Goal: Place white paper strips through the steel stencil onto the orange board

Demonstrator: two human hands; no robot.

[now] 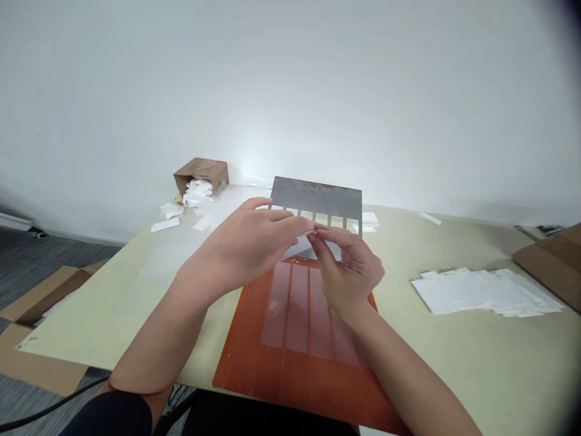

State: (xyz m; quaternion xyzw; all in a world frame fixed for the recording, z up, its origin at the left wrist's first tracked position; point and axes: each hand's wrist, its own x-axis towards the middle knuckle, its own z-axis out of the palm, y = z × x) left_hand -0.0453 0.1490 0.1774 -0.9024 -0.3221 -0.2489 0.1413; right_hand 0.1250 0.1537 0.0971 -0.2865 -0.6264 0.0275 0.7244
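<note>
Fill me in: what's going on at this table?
A person has both bare hands raised over the far end of an orange board, by a slotted grey board. The left hand and right hand meet at the fingertips; anything pinched there is too small to identify. White cards lie in a pile on the right, and a cardboard box with white papers spilling out sits at back left.
</note>
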